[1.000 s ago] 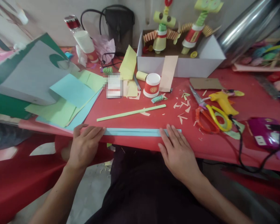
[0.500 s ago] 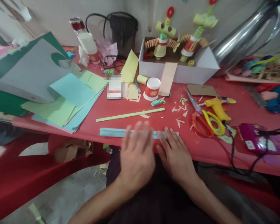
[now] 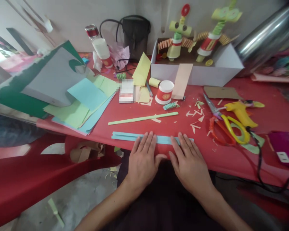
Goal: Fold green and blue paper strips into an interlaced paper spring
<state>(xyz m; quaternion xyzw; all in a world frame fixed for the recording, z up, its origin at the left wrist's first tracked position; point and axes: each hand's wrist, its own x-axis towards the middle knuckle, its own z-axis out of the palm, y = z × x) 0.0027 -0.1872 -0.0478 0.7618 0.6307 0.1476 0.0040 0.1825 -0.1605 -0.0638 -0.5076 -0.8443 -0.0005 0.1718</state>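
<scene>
A folded blue paper strip (image 3: 163, 139) lies along the front edge of the red table. My left hand (image 3: 144, 157) rests flat on its left half, fingers stretched out. Across the strip's right part lies my right hand (image 3: 190, 160), also flat, with its fingers slightly spread. Both hands press from above and grip nothing; the fingertips cover parts of the strip. Just beyond it is a narrow green paper strip (image 3: 143, 118). Farther back stand a red and white paper cup (image 3: 164, 92) and a small pleated blue-green paper spring (image 3: 170, 105).
To the right lie scissors (image 3: 227, 123), a yellow glue gun (image 3: 242, 113) with a cable and a purple power socket block (image 3: 285, 147). Coloured paper sheets (image 3: 86, 93) are stacked at left. A white box (image 3: 195, 75) with two paper-cup figures stands behind. Paper scraps (image 3: 196, 115) are scattered about.
My left hand, blurred and a little raised before, now lies still on the blue strip. My right hand stays on the strip. The whole view has shifted, so things appear farther right.
</scene>
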